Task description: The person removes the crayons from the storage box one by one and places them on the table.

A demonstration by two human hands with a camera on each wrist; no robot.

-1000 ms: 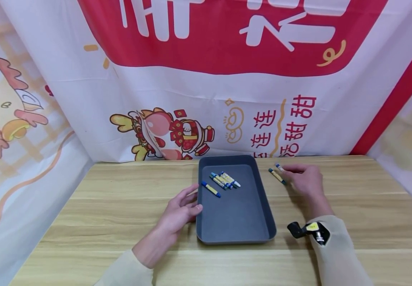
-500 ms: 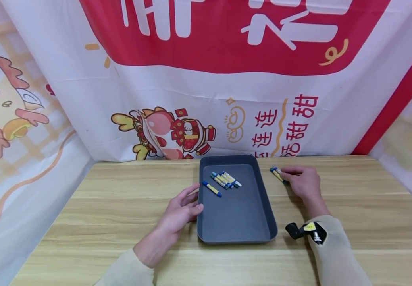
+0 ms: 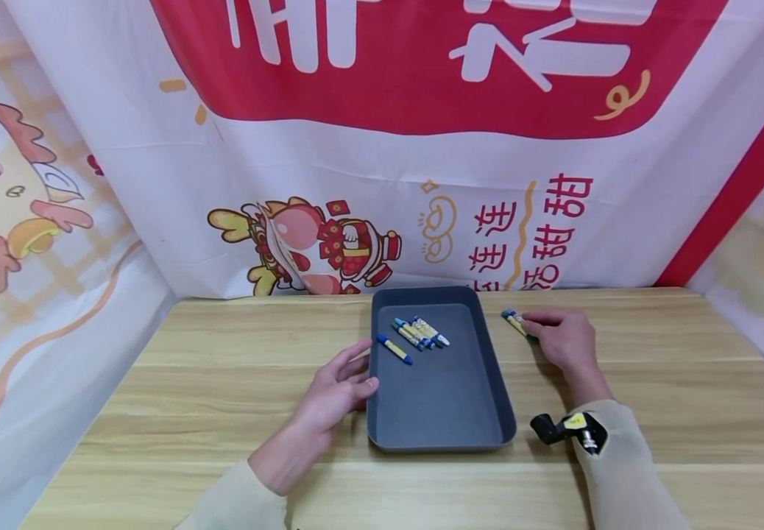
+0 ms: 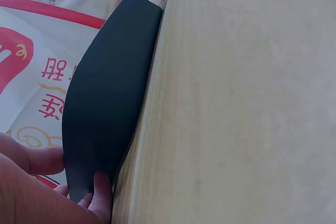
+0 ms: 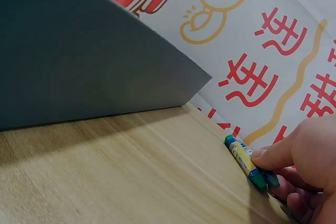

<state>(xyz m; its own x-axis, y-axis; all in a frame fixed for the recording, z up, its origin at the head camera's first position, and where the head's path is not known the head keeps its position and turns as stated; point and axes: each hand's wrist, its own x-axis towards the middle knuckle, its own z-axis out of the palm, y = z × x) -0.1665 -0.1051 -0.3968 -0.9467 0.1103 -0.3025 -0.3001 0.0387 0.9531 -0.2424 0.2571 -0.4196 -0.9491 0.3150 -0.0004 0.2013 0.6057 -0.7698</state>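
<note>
A deep grey rectangular tray (image 3: 441,412) sits on the table. My left hand (image 3: 332,390) holds its left side, with the thumb at the rim and fingers along the outer wall (image 4: 110,87). Several paper-wrapped crayons (image 3: 415,333) lie together in the tray's upper part, and a blue crayon (image 3: 394,350) lies apart near its left wall. Right of the tray, my right hand (image 3: 567,342) pinches two crayons side by side close over the table. A green crayon (image 5: 245,162) is in front, and a bluish one shows partly behind it, its rest hidden by thumb and fingers.
The wooden table (image 3: 223,353) reaches back to a printed white and red cloth (image 3: 408,162) hanging behind it. A black camera mount (image 3: 567,427) is strapped to the right sleeve. The tray stands between the two hands.
My right hand has lowered the crayon it held down beside the green one, and its fingers have closed in on the pair. The left hand stays at the tray.
</note>
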